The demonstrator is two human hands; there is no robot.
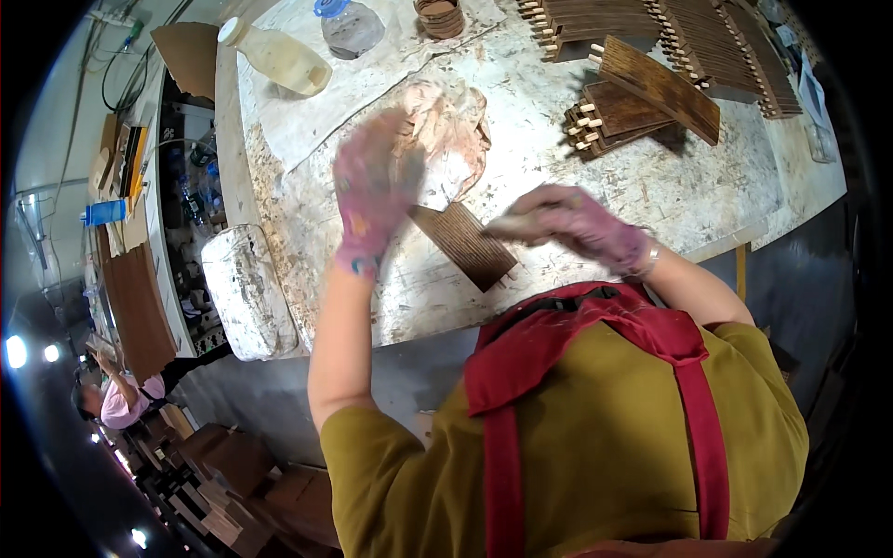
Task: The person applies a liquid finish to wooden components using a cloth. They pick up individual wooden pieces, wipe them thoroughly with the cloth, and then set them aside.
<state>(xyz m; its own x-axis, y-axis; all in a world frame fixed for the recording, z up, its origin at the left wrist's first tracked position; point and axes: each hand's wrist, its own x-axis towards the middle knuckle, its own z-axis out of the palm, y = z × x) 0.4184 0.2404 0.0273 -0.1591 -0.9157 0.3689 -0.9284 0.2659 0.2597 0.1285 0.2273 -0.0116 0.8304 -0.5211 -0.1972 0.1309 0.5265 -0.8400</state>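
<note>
A dark brown grained wooden board [465, 244] lies slanted on the paint-stained worktable, with small pegs at its near end. My left hand [377, 181], in a stained pink glove, is blurred by motion beside the board's upper left corner; whether it touches the board is unclear. A crumpled, brown-stained cloth [451, 130] is just past that hand. My right hand [581, 228], gloved alike, comes in from the right with its fingertips at the board's right edge. Blur hides whether those fingers grip anything.
Pegged boards [651, 98] lie stacked at the right, with rows of similar pieces [605, 28] behind. A bottle of cloudy liquid [279, 60], a blue-capped container [352, 30] and a brown ribbed cup [439, 17] stand far left. A white-covered block [246, 293] juts from the left edge.
</note>
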